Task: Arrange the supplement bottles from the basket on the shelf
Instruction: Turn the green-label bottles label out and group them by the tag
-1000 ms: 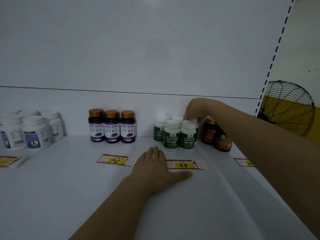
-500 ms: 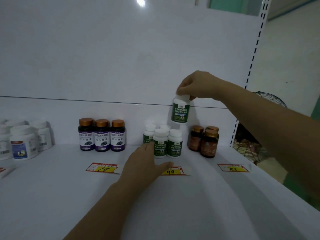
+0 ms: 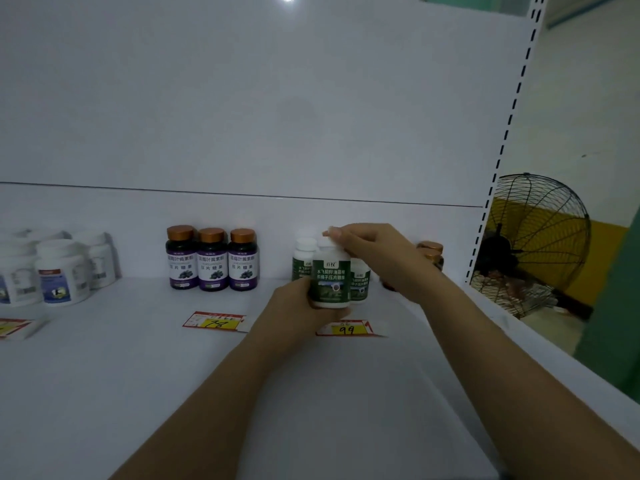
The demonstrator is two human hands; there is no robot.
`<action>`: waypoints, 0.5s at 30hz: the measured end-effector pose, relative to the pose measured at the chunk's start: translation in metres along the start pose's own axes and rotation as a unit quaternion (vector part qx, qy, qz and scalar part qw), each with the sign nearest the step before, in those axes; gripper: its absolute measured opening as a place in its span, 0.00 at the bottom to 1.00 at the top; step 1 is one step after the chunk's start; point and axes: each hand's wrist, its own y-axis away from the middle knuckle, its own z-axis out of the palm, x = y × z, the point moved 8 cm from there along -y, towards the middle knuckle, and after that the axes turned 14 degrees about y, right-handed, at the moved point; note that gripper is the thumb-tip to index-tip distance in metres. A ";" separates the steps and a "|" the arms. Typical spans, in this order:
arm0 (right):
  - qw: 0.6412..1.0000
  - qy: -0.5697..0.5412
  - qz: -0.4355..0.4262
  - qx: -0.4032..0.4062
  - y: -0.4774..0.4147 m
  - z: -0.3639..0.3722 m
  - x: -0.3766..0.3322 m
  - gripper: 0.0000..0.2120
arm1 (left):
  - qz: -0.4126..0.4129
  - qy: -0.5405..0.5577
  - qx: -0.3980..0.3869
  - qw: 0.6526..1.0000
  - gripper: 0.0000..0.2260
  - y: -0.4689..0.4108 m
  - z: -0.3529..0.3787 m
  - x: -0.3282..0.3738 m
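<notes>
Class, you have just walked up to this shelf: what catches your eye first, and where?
A green-labelled bottle at centre, behind the 99 price tag, gripped by the left hand at its base and the right hand at its cap. Left of it, three purple-labelled bottles stand in a row.

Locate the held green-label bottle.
Head view, centre: left hand and right hand grip the green-label bottle, in front of its matching bottles, behind the 99 tag.

The white bottle (image 3: 329, 282) is green-labelled, 3 dark bottles (image 3: 213, 263) purple-labelled, copper-capped.
</notes>
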 end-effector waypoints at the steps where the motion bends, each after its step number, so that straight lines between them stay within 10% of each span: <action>1: 0.999 -0.041 0.002 0.000 0.001 0.004 0.006 0.13 | 0.002 -0.002 0.000 1.000 0.17 0.000 0.000 0.000; 15: 0.994 -0.109 -0.006 0.013 -0.001 0.013 0.015 0.15 | 0.024 -0.020 0.010 0.999 0.16 0.001 0.000 0.001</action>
